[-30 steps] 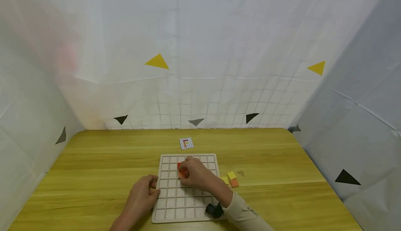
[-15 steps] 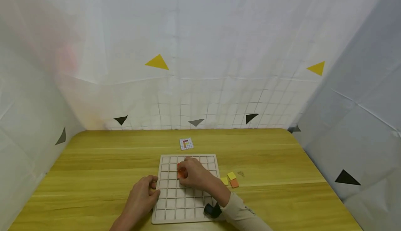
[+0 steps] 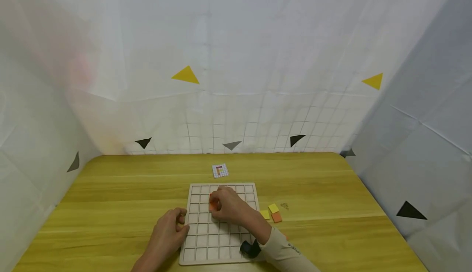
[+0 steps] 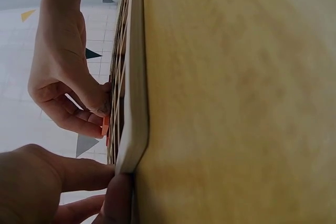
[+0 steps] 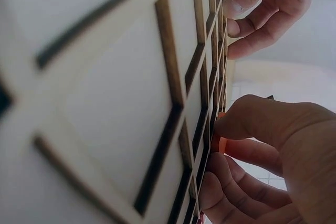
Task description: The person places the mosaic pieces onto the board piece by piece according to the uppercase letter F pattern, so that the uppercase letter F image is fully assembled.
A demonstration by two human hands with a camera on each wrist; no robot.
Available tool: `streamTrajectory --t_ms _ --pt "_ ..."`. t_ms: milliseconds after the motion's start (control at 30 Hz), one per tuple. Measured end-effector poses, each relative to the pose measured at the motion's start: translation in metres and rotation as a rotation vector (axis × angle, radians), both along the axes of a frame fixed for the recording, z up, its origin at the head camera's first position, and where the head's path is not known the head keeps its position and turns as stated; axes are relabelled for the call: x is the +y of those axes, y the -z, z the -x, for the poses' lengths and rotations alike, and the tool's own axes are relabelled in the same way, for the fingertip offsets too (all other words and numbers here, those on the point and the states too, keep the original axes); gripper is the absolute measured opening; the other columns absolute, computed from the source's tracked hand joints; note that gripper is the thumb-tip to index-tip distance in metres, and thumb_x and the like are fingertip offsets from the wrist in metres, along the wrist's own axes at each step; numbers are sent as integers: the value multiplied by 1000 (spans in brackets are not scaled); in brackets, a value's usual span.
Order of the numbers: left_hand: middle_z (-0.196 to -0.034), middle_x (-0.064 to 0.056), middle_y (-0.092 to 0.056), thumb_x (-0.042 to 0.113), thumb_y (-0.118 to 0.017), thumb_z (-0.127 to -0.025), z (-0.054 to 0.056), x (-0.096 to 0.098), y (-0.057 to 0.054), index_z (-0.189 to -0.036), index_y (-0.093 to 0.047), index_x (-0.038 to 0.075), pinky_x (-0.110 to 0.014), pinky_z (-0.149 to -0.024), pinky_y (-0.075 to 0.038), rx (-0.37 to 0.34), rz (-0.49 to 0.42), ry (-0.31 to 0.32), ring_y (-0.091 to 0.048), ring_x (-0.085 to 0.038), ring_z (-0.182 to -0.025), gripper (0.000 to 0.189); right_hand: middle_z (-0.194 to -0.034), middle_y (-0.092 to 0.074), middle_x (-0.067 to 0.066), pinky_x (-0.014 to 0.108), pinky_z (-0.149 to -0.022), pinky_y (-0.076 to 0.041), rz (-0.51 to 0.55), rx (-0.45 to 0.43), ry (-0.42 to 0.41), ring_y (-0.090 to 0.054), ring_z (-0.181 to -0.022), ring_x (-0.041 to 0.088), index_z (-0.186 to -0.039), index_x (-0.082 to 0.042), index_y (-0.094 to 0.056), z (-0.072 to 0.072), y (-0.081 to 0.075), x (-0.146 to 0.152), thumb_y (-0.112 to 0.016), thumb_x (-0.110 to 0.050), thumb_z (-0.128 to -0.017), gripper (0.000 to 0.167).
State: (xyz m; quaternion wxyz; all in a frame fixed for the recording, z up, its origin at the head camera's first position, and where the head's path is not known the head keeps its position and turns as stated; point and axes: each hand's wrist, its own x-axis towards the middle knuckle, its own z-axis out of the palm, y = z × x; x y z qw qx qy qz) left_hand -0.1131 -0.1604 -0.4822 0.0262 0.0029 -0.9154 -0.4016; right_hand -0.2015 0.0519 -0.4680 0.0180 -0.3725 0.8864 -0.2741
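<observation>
A pale wooden grid board (image 3: 200, 253) lies on the table in the head view. My left hand (image 3: 167, 231) holds its left edge; in the left wrist view a thumb and finger (image 4: 89, 174) meet the board's rim near a corner. My right hand (image 3: 234, 206) reaches over the upper part of the board and pinches a square orange tile (image 3: 213, 207) low at a grid cell. The right wrist view shows this orange tile (image 5: 222, 145) between thumb and fingers. A red tile (image 3: 211, 196) sits just beyond it, partly covered by the fingers.
Right of the board lie two yellow tiles (image 3: 273, 208) and an orange tile (image 3: 276, 217). A bit of orange peeks from behind the sleeve (image 3: 289, 251). Beyond the board is a small pattern card (image 3: 220, 170). White sheeting (image 3: 236, 112) encloses the table (image 3: 121, 190).
My right hand has shifted very slightly left, and the orange tile has settled lower at the cell beside the red one. My left hand has stayed at the board's edge.
</observation>
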Motion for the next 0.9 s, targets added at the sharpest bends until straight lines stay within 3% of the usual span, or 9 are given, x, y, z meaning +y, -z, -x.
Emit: streamTrajectory --t_ms 567,900 --pt "-88 -2 -58 0 -76 -80 0 1 -1 -113 -65 -2 -28 -62 -49 -7 10 -2 -57 -11 -71 35 -84 -58 -3 16 -60 -41 14 27 1 -46 -72 4 -95 -9 -72 -2 1 1 -77 -5 -79 17" --pt "-89 -3 -58 1 -76 -81 0 1 -3 -115 -65 -3 -29 -62 -49 -36 -4 -1 -57 -12 -72 37 -89 -62 0 18 -61 -43 -9 24 14 -50 -71 4 -99 -9 -73 -4 -5 6 -76 -6 -80 20"
